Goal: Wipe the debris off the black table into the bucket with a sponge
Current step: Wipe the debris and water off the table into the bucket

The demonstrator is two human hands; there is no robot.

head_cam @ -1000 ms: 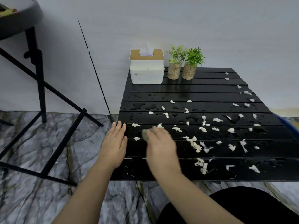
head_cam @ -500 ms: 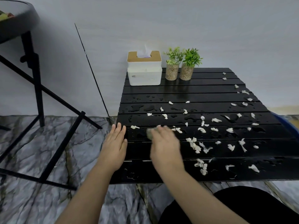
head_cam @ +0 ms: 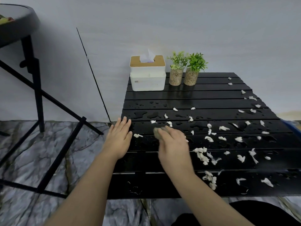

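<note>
Right now the small grey-green sponge (head_cam: 156, 133) sits on the black slatted table (head_cam: 195, 95) near its left edge, about midway between the near and far edges. Only the sponge's far end shows, the rest being covered by the right hand (head_cam: 174, 149), whose fingers curl down over it and grip it against the wet slats. Just left of it lies one white scrap, and between that scrap and the table's left edge the left hand (head_cam: 119, 141) lies flat, palm down, fingers straight and close together, the fingertips reaching over the slats at the edge.

To the right of the sponge the white torn scraps of debris (head_cam: 202, 158) are strewn across the slats, thickest toward the near right corner and thinning out along the right edge up to the far right corner. Water droplets (head_cam: 140, 114) bead on the slats beyond the hands. At the right edge a sliver of the blue bucket (head_cam: 291, 128) shows below the tabletop; most of it is cut off.

At the far left corner stands a white tissue box with a wooden lid (head_cam: 147, 74), and just beside it two small green plants in pebble-filled glass pots (head_cam: 185, 70) stand side by side. Off the table to the left a black metal stand with crossed legs (head_cam: 35, 88) rests on the grey marbled floor (head_cam: 32, 152).
</note>
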